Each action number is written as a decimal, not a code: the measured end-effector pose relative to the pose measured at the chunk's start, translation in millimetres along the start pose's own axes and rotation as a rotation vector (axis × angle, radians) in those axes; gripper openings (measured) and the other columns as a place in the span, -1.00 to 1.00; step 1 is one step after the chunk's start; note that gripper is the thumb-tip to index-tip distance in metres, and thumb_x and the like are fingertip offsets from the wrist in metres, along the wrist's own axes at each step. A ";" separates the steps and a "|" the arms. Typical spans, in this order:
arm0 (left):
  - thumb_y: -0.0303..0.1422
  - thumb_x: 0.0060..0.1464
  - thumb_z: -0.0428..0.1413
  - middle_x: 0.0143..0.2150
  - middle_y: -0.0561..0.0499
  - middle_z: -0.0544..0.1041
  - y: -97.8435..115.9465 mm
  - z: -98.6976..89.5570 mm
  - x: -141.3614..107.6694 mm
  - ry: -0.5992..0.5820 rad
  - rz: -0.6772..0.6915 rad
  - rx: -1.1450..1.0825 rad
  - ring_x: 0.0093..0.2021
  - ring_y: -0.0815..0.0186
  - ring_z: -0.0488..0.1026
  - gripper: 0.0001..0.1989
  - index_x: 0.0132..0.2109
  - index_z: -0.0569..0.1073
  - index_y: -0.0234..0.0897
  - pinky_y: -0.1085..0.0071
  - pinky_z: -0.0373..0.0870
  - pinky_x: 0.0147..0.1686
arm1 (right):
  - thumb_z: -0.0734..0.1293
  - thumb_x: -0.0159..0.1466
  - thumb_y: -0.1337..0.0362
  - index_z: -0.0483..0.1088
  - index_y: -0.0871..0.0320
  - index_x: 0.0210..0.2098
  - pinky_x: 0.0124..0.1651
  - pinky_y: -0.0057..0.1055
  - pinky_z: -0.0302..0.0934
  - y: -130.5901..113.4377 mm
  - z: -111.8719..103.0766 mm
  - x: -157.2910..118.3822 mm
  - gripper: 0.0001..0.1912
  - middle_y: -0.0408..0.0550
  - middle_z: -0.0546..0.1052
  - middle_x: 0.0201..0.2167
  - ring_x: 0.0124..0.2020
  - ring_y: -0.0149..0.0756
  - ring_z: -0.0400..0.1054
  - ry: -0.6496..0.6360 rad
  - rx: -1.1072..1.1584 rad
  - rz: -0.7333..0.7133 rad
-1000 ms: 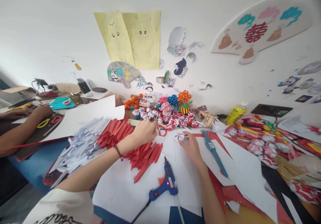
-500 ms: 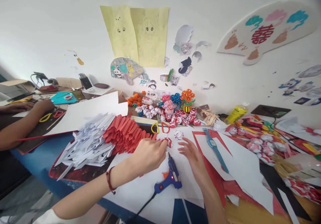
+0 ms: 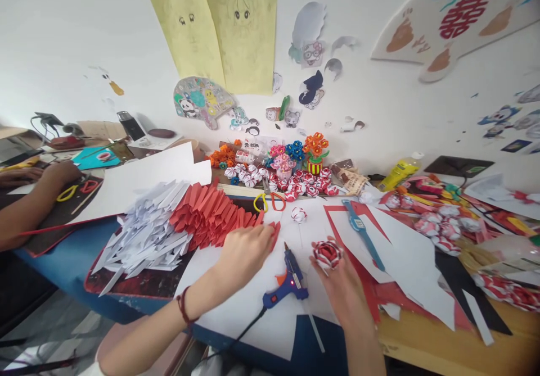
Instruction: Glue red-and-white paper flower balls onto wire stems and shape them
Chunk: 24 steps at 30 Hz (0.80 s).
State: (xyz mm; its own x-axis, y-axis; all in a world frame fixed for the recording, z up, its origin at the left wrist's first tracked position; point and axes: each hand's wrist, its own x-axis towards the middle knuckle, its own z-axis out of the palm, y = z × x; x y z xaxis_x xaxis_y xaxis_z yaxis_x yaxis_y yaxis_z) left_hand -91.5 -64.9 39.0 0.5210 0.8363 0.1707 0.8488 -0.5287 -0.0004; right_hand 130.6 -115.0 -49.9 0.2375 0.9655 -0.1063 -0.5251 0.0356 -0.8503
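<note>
In my right hand [image 3: 348,289] a red-and-white paper flower [image 3: 327,254] rests upright, held by the fingers around its base. My left hand [image 3: 247,252] is closed, with a red folded paper piece [image 3: 275,235] at its fingertips, beside the pile of red folded paper pieces [image 3: 211,216]. Between the hands a blue glue gun [image 3: 287,283] lies on white paper, its nozzle pointing away from me and a small red light showing. A small white-and-red paper ball [image 3: 298,214] sits just beyond the nozzle.
White folded strips [image 3: 147,230] are heaped at left. Scissors [image 3: 270,202] lie behind the red pile, near finished paper flowers [image 3: 301,188]. A blue cutter [image 3: 363,232] lies on sheets at right. A co-worker's hand [image 3: 61,173] is at far left.
The red-and-white flower has passed from my left hand to my right, which has turned palm up nearer me. My left hand has moved slightly left, with red paper at its fingertips.
</note>
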 end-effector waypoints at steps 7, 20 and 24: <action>-0.55 0.25 0.00 -0.21 -0.20 0.58 -4.4 39.0 28.6 -0.262 0.016 0.118 -0.22 0.11 0.59 -0.82 -0.11 0.49 -0.39 0.38 0.41 -0.39 | 0.44 0.15 -0.16 0.35 -0.15 0.22 0.20 0.15 0.26 -25.1 -15.5 -14.1 -0.31 0.06 0.52 0.11 0.15 0.05 0.41 0.037 -0.017 -0.138; -0.68 0.17 -0.01 -0.22 -0.24 0.58 9.6 37.7 42.3 -0.250 0.068 0.246 -0.19 0.01 0.58 -0.75 -0.13 0.51 -0.43 0.21 0.43 -0.28 | 0.45 0.16 -0.12 0.29 -0.17 0.28 0.17 0.02 0.28 -17.0 -32.2 6.6 -0.27 0.05 0.50 0.18 0.10 -0.02 0.44 -0.052 0.058 -0.112; -0.68 0.18 -0.03 -0.20 -0.25 0.56 2.5 18.5 63.9 -0.175 0.079 0.296 -0.19 0.04 0.56 -0.77 -0.15 0.50 -0.44 0.23 0.38 -0.26 | 0.42 0.19 -0.09 0.38 -0.18 0.20 0.14 0.10 0.28 -18.7 -25.2 15.8 -0.41 0.02 0.52 0.15 0.07 -0.01 0.46 -0.057 0.127 -0.129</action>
State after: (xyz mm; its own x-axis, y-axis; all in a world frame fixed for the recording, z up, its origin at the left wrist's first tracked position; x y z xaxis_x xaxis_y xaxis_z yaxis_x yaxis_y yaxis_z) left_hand -54.5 -10.2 31.7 0.5721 0.8201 -0.0127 0.7809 -0.5494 -0.2972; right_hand 164.7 -106.9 -48.6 0.2650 0.9637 0.0323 -0.5930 0.1893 -0.7826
